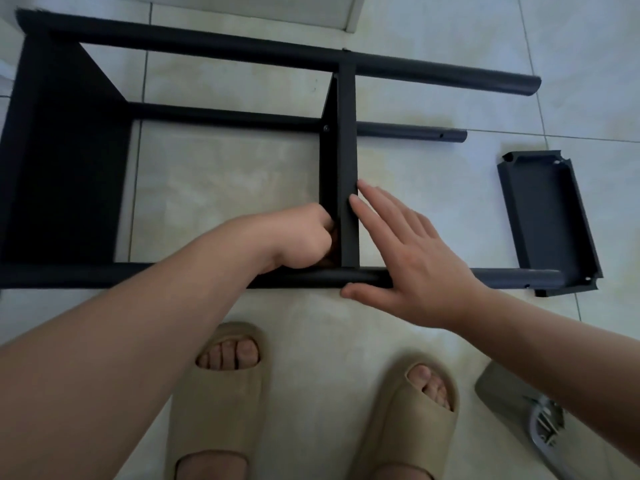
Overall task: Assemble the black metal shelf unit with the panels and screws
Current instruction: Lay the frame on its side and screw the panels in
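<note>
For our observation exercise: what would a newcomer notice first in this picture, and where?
A black frame lies across the tiled floor, filling the upper half. At its middle panel, the left hand is curled against the near end while the right hand lays straight fingers on the edge. A loose panel lies at the right.

- I'm in a home, by the look of it, an indoor room;
- pale glossy floor tiles (242,174) with thin grout lines lie under me;
- I wear beige foam slides (221,403), toes bare;
- a white door or cabinet base (277,8) meets the floor ahead;
- the black shelf frame (173,43) lies straight on the tiles.
</note>
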A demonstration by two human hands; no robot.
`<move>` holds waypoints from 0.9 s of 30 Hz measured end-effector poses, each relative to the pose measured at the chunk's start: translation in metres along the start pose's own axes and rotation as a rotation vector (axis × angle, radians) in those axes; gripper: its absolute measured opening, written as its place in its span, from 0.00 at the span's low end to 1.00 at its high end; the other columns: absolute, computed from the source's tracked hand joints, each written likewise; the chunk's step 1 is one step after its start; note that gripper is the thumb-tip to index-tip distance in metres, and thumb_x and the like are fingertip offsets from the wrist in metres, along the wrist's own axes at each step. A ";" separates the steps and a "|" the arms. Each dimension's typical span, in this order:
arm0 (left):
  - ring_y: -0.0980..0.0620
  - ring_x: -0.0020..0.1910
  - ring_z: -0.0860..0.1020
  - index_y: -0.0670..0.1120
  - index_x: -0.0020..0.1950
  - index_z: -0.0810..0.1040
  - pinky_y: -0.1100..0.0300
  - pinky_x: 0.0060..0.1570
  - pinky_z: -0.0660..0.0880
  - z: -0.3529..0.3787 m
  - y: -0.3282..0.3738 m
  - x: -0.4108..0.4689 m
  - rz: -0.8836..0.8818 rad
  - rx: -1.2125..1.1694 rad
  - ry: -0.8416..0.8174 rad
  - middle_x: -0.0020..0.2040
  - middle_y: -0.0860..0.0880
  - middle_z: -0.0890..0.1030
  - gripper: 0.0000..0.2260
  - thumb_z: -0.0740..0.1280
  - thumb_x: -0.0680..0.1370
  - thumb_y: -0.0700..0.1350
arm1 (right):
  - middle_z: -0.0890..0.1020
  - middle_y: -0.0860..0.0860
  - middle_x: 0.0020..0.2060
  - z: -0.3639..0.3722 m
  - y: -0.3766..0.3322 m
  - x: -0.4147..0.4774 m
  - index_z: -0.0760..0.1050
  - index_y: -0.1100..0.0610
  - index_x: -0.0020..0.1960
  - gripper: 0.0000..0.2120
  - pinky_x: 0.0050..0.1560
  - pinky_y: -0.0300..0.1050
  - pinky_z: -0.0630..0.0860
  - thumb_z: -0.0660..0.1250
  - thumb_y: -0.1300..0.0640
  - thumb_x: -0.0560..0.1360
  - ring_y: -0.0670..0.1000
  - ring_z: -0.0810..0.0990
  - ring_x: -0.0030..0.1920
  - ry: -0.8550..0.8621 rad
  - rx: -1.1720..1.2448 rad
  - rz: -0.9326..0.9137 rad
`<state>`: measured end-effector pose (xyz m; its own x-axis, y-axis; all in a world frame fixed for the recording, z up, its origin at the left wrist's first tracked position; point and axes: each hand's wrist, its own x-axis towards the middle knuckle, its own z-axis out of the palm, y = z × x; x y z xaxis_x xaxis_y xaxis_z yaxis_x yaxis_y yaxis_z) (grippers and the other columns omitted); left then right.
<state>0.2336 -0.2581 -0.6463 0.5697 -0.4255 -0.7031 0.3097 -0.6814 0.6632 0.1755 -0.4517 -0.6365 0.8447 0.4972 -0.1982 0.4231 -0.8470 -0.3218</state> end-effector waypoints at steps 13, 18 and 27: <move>0.47 0.44 0.86 0.40 0.55 0.79 0.52 0.50 0.82 0.029 -0.019 -0.012 -0.083 -0.351 -0.127 0.45 0.42 0.86 0.12 0.57 0.81 0.31 | 0.50 0.53 0.82 0.012 -0.001 -0.019 0.51 0.58 0.83 0.49 0.79 0.65 0.52 0.58 0.26 0.74 0.53 0.47 0.82 -0.003 -0.173 -0.164; 0.47 0.47 0.86 0.38 0.56 0.80 0.58 0.44 0.81 0.031 -0.028 -0.012 -0.168 -0.530 -0.008 0.47 0.43 0.86 0.10 0.60 0.81 0.32 | 0.49 0.55 0.82 0.015 0.000 -0.017 0.50 0.61 0.82 0.47 0.79 0.63 0.53 0.56 0.29 0.78 0.54 0.47 0.82 -0.032 -0.147 -0.231; 0.46 0.52 0.85 0.36 0.59 0.78 0.50 0.59 0.80 0.026 -0.030 -0.014 -0.154 -0.586 -0.107 0.51 0.39 0.85 0.13 0.57 0.81 0.29 | 0.50 0.54 0.82 0.016 0.000 -0.015 0.51 0.61 0.82 0.46 0.79 0.63 0.55 0.56 0.30 0.77 0.54 0.48 0.82 -0.010 -0.122 -0.221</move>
<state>0.1961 -0.2467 -0.6630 0.4150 -0.4261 -0.8039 0.7668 -0.3118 0.5611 0.1575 -0.4564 -0.6480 0.7239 0.6745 -0.1449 0.6345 -0.7333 -0.2441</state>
